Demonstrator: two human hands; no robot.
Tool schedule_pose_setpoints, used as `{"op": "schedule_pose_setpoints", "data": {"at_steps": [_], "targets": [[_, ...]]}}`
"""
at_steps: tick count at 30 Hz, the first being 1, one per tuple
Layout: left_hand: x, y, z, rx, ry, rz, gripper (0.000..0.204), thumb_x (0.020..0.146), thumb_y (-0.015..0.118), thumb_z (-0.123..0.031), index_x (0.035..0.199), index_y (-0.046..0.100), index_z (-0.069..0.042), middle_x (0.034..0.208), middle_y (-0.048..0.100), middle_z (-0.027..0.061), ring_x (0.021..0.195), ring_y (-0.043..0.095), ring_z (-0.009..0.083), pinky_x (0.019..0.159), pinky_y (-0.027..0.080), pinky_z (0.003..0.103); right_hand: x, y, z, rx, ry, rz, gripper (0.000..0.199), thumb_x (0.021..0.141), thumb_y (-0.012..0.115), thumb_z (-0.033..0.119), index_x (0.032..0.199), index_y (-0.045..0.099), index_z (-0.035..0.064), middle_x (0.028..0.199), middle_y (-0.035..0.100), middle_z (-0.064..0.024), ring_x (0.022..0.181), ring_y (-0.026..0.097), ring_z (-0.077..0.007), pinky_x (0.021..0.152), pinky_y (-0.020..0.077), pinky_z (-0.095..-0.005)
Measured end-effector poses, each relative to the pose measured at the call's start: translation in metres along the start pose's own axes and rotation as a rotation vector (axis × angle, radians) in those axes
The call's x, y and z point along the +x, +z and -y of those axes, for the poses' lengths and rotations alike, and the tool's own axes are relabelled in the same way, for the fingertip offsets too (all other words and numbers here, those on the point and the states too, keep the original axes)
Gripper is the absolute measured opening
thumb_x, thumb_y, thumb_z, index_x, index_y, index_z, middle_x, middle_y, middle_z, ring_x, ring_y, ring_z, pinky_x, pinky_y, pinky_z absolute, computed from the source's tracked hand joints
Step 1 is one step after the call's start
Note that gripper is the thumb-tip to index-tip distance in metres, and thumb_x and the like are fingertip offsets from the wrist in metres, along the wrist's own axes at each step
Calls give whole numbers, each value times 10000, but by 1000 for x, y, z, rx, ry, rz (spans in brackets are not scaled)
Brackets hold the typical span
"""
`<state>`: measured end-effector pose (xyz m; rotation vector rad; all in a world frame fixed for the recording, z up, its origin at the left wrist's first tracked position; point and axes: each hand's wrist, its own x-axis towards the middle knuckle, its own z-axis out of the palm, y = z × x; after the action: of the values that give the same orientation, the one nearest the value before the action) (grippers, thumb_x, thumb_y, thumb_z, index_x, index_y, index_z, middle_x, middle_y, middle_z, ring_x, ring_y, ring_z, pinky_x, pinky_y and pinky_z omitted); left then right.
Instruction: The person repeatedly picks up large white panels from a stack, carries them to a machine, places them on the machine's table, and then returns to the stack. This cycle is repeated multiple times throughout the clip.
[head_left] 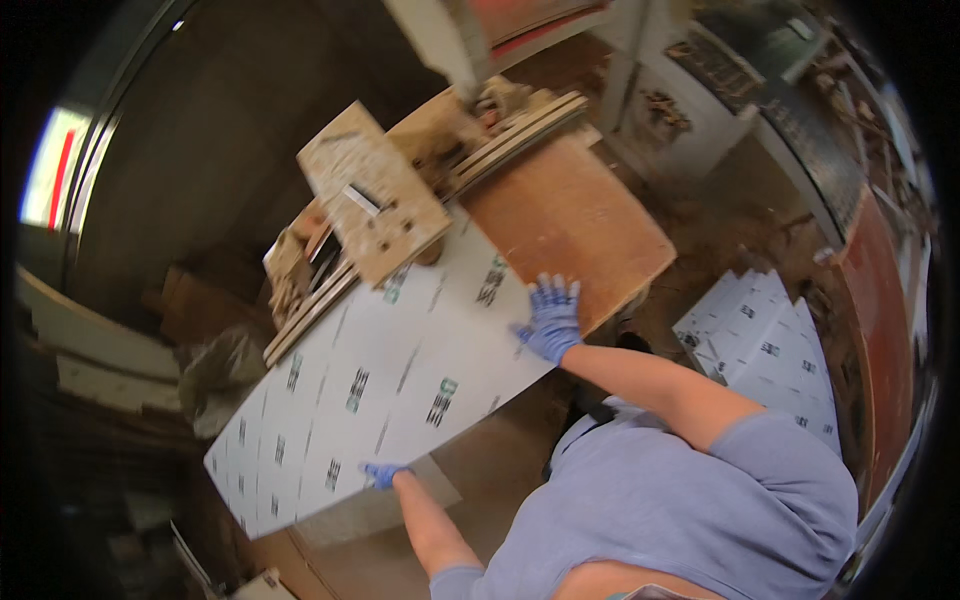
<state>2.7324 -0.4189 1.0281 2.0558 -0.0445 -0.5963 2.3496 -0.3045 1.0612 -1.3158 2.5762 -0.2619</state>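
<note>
A long white board (400,350) covered with dark and green print lies across the worktable, its near side reaching out past the table. My left hand (383,474), in a blue glove, holds this board by its near edge; part of its fingers is hidden. In a matching glove, my right hand (552,320) is spread flat at the board's right edge, beside the brown table top (570,215). A wooden block-like plate (372,190) with holes sits over the far side of the board, and a small metal piece (362,200) lies on it.
A rail (520,145) runs along the table's far side, with a gap under the wooden plate. More white printed boards (765,345) lean low at the right, near a reddish-brown panel (875,330). A crumpled plastic bag (222,380) hangs left of the table.
</note>
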Motion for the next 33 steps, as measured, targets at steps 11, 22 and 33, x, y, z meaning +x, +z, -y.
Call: {"op": "schedule_pose_setpoints", "data": {"at_steps": [11,22,33], "targets": [[-25,53,24,215,229,214,648,809,617,-485,1220,455,-12,1161,572,176,935,615,296,757,544,425,-5,-14,-5,62,8,36,831,829,370,625,1391,299,16,1490,163,-186,1387,63,-378,1080,-51,-577],[-29,63,22,228,227,262,627,813,608,-491,1201,479,-15,1150,580,168,927,616,289,762,541,430,-9,-16,-4,91,15,13,822,826,391,614,1385,312,17,1488,167,-186,1387,66,-371,1085,-49,-566],[-22,64,19,214,212,278,609,817,598,-496,1182,503,-17,1140,589,160,918,617,283,767,538,436,-11,-22,-2,62,22,36,815,833,367,612,1394,306,23,1492,177,-176,1390,79,-360,1087,-44,-565]]}}
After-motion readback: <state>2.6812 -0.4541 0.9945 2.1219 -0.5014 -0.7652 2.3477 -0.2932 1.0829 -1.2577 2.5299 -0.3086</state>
